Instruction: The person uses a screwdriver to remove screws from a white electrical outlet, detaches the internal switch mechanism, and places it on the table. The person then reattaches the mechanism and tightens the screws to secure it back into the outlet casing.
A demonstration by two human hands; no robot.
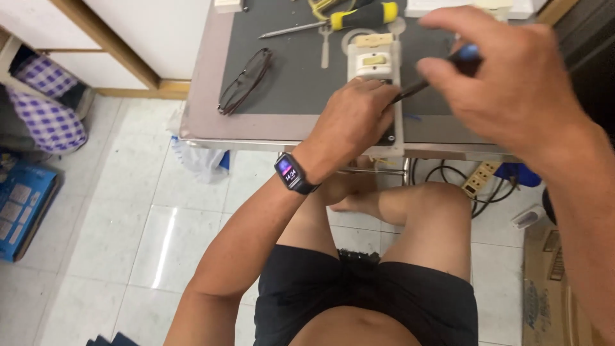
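Observation:
My left hand [354, 120], with a smartwatch on the wrist, presses down on the near end of a long white electrical socket plate [377, 64] that lies on a dark grey mat. My right hand [506, 80] grips a screwdriver [430, 75] with a blue handle. Its dark shaft slants down to the left, and the tip meets the plate right beside my left fingers. The lower part of the plate is hidden under my left hand.
A pair of glasses [245, 81] lies on the mat's left side. A yellow and black screwdriver [346, 18] and a small wrench [325, 45] sit at the back. Under the table [211, 131] lie a power strip [480, 177], cables and a cloth. Boxes stand on both sides of the tiled floor.

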